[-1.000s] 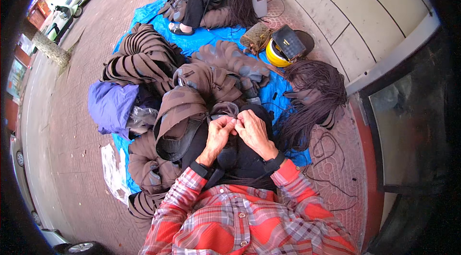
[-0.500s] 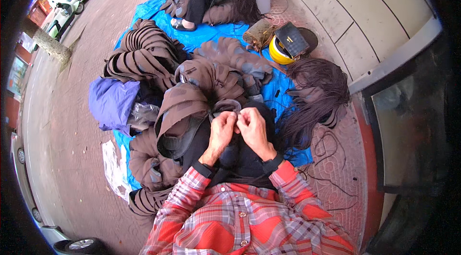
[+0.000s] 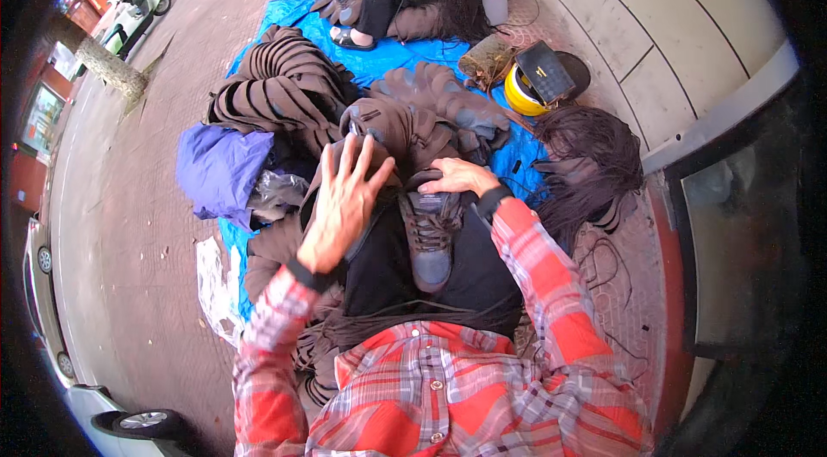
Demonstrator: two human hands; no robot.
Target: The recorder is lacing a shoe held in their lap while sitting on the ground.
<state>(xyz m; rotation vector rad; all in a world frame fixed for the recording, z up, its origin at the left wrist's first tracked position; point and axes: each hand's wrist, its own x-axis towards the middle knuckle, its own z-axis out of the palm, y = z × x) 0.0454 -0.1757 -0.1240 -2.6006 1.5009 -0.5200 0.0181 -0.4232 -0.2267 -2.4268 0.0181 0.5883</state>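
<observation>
Across my lap lies a brown-grey shoe upper [image 3: 430, 242], its toe toward me and laces threaded up its front. My right hand [image 3: 461, 175] grips it by the tongue and collar, thumb on the near side. My left hand [image 3: 343, 203] is open, fingers spread, over the stacked brown shoe uppers [image 3: 379, 121] just beyond my left knee. Whether its fingertips touch them I cannot tell. Dark laces [image 3: 362, 332] hang in a bunch across my waist. A big heap of dark brown laces [image 3: 594, 143] lies to my right.
More nested uppers [image 3: 284, 82] are piled on a blue tarp [image 3: 370, 69], beside a purple cloth [image 3: 220, 168]. A yellow-and-white round container [image 3: 519, 95] with a black bag [image 3: 544, 72] stands far right, near a tiled wall [image 3: 629, 9]. Another person [image 3: 396, 0] sits at the far end.
My hands were together at the shoe's collar; now the left has let go and moved left with fingers spread. The right has shifted slightly right, and the shoe shows fully. The view has shifted.
</observation>
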